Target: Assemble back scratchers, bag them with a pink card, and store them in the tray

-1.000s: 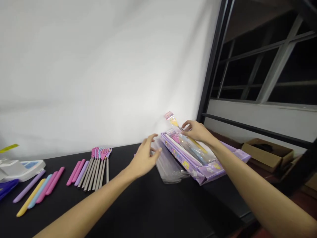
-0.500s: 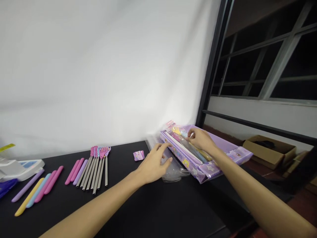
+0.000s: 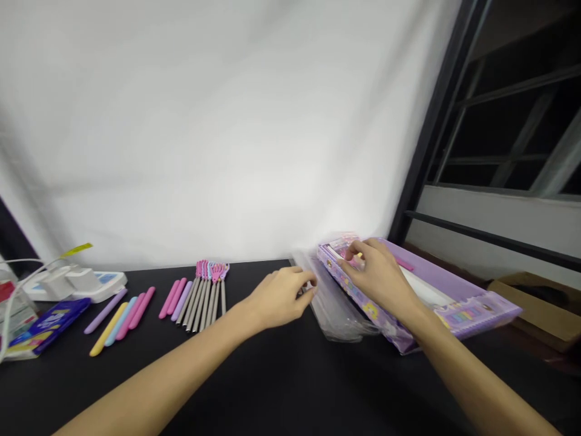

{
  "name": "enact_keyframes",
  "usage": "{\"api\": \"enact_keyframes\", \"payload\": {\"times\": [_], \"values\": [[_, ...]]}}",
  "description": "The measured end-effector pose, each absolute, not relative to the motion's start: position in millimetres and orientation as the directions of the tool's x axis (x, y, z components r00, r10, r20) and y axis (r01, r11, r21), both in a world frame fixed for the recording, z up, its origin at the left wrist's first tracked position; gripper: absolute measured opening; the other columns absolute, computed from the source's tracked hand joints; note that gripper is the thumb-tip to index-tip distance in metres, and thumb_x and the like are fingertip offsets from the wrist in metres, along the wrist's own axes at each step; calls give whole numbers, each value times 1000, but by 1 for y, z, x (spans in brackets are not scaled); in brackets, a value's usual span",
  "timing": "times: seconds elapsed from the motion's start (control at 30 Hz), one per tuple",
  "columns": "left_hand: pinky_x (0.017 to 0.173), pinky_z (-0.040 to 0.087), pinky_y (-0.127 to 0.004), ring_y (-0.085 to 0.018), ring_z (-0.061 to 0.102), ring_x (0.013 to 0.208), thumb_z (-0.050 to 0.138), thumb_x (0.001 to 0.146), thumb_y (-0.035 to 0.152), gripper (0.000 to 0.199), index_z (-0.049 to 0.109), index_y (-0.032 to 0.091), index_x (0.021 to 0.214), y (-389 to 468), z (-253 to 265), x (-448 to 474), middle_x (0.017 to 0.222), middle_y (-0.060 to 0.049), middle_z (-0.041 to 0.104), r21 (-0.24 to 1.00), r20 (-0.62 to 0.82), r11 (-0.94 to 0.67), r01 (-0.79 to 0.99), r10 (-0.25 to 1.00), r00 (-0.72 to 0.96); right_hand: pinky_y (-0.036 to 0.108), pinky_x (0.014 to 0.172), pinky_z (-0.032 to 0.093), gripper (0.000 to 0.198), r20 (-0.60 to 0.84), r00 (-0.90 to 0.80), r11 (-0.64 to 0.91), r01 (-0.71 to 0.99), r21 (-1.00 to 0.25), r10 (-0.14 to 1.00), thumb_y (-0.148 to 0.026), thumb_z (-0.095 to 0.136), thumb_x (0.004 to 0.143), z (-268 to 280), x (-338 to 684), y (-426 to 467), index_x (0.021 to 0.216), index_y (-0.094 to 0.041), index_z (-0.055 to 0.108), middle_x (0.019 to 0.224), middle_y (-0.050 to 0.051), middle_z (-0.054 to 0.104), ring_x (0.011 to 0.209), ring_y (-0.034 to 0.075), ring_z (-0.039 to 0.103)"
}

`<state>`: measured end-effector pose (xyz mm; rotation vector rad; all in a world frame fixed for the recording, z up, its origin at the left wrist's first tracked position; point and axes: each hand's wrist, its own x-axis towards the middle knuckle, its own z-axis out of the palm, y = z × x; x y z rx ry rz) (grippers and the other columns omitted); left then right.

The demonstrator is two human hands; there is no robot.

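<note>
My left hand (image 3: 284, 297) is held over the black table beside clear plastic sleeves (image 3: 338, 312). Its fingers are curled, with a gap between thumb and index finger and nothing visible in it. My right hand (image 3: 379, 272) reaches over the near left side of a purple printed box (image 3: 488, 309), thumb and index finger apart. Pink and clear wrapping (image 3: 347, 239) shows around its fingertips. The other fingers are partly hidden. Inside the box lie a white piece (image 3: 424, 287) and a pink strip (image 3: 403, 264).
Metal sticks with pink and blue hand-shaped heads (image 3: 206, 297) lie on the table (image 3: 281, 375). Left of them are pastel tubes (image 3: 134, 312), a power strip (image 3: 102, 284) and a blue packet (image 3: 54, 324). A cardboard box (image 3: 535, 309) stands beyond the table's right side.
The view has turned left. My right hand has moved toward the box's left side and its pinch has loosened. My left fingers have curled inward. The small purple packet is out of sight.
</note>
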<state>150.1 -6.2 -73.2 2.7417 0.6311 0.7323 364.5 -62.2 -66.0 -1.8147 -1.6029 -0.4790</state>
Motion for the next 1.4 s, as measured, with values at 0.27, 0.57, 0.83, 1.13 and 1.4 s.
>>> {"api": "enact_keyframes", "payload": {"times": [0.27, 0.57, 0.83, 1.13, 1.4], "values": [[63, 40, -26, -18, 61, 68, 44, 93, 34, 26, 66, 22, 93, 39, -57, 30, 74, -2, 67, 211, 431, -678, 704, 711, 555, 24, 55, 41, 13, 375, -51, 272, 777, -567, 926, -29, 59, 81, -56, 241, -8, 90, -23, 53, 68, -2, 66, 57, 14, 60], [74, 44, -33, -26, 64, 89, 39, 92, 30, 29, 67, 22, 95, 42, -76, -51, 94, -9, 69, 135, 318, -293, 946, 917, 239, 23, 39, 44, 27, -53, -134, 70, 765, -640, 990, -17, 69, 64, -104, 159, 38, 74, -22, 45, 54, -4, 59, 41, 16, 61], [86, 41, -62, -42, 54, 114, 41, 91, 43, 40, 61, 24, 120, 43, -81, -68, 123, -22, 58, 209, 60, 49, 977, 996, -63, 24, 42, 41, 30, -24, -93, 62, 813, -579, 995, -19, 67, 64, -108, 165, 41, 78, -24, 42, 48, -7, 55, 41, 16, 60], [87, 40, -66, -46, 44, 124, 41, 91, 45, 50, 50, 25, 136, 37, -103, -41, 132, -22, 51, 203, 24, -35, 979, 999, 31, 23, 45, 43, 27, 22, -63, 62, 757, -651, 998, -17, 63, 66, -105, 175, 31, 79, -23, 40, 51, -7, 57, 45, 15, 62], [91, 42, -62, -43, 42, 127, 36, 94, 50, 48, 50, 28, 134, 34, -106, -34, 133, -17, 51, 176, 134, -182, 967, 978, 160, 21, 43, 45, 25, 29, -89, 81, 659, -748, 996, -16, 61, 69, -108, 186, 21, 79, -23, 38, 56, -6, 60, 44, 14, 62]]}}
